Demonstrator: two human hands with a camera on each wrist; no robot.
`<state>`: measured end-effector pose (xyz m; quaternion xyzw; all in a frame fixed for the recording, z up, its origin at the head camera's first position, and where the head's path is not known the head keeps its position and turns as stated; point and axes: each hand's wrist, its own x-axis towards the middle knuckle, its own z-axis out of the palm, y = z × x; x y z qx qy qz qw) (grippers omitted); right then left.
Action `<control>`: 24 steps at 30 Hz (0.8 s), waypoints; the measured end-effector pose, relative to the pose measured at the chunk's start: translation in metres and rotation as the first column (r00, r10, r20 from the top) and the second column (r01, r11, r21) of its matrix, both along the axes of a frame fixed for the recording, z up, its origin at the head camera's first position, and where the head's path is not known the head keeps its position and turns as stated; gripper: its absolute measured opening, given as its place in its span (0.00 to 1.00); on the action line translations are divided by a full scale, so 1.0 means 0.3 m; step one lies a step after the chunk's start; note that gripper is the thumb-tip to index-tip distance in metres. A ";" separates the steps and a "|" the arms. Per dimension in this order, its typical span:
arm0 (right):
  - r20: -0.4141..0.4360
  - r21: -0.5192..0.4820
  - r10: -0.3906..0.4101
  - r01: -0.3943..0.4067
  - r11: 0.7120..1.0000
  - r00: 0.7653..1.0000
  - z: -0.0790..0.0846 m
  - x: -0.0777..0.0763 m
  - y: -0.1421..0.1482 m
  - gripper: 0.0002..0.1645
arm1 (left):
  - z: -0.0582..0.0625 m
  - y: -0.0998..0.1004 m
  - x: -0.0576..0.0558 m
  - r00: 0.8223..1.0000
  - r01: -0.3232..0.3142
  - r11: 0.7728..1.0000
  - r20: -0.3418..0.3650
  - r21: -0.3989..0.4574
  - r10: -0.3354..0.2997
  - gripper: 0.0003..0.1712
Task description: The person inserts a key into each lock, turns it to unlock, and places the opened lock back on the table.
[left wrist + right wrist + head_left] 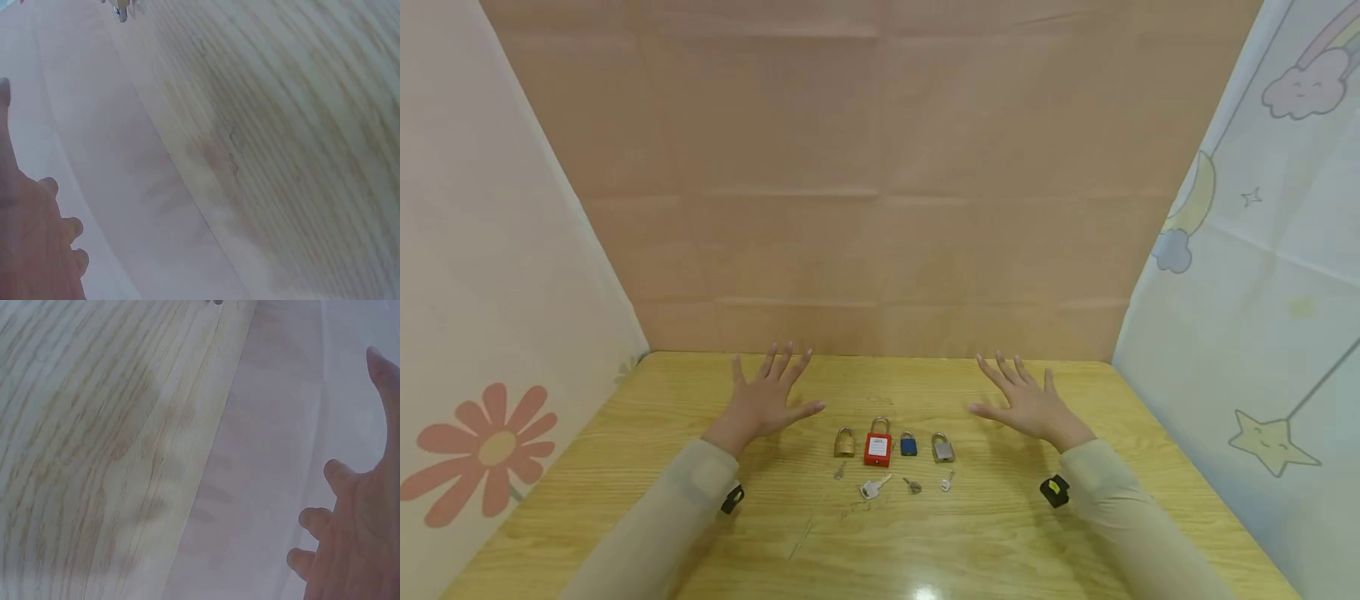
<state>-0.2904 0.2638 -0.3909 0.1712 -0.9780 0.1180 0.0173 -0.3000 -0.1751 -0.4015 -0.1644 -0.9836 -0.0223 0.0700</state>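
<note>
Four padlocks would be several, standing in a row between the hands in the head view: a brass padlock (pixel 845 447), a red padlock (pixel 877 450) with a white label, a small blue padlock (pixel 908 447) and a grey padlock (pixel 943 452). In front of them lie a small key (pixel 840 472), a bunch of keys (pixel 874 487), a dark key pair (pixel 913 485) and a silver key (pixel 947 481). My left hand (pixel 765 402) is spread to the left of the row, holding nothing. To the right, my right hand (pixel 1028 406) is spread too, fingers apart and bare.
A wooden table (pixel 1000 533) carries the locks and keys. Behind it hangs a tan backdrop (pixel 880 208). Pale printed sheets with a flower (pixel 497 450) and a star (pixel 1272 442) flank the sides. Black wrist devices sit below both sleeves.
</note>
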 end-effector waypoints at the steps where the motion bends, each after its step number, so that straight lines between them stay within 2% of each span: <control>1: -0.001 0.005 -0.002 0.002 1.000 1.000 0.001 0.002 0.000 0.53 | 0.001 0.000 0.002 1.000 0.002 1.000 0.002 0.000 -0.002 0.54; 6: 0.011 0.005 0.002 -0.003 1.000 1.000 0.002 0.013 0.000 0.53 | 0.005 0.000 0.003 1.000 0.021 1.000 -0.015 0.000 -0.021 0.52; 9: 0.021 0.025 0.014 -0.014 1.000 1.000 0.005 0.021 -0.006 0.53 | 0.015 0.003 0.006 1.000 0.027 1.000 -0.006 -0.003 -0.027 0.47; 14: 0.054 0.068 0.033 -0.036 0.997 0.998 0.019 0.029 -0.021 0.50 | 0.035 0.014 0.012 0.996 0.024 1.000 0.088 -0.018 -0.022 0.32; 18: 0.118 0.064 0.021 -0.029 0.998 0.993 0.027 0.032 -0.032 0.47 | 0.041 0.021 0.016 0.988 0.012 1.000 0.154 -0.008 -0.010 0.28; 21: 0.130 0.078 0.025 -0.036 0.996 0.991 0.030 0.034 -0.045 0.40 | 0.044 0.023 0.017 0.986 0.011 1.000 0.167 -0.001 -0.010 0.28; 24: 0.122 0.084 0.030 -0.040 0.996 0.992 0.033 0.045 -0.075 0.26 | 0.048 0.021 0.017 0.987 0.008 1.000 0.162 -0.003 -0.007 0.27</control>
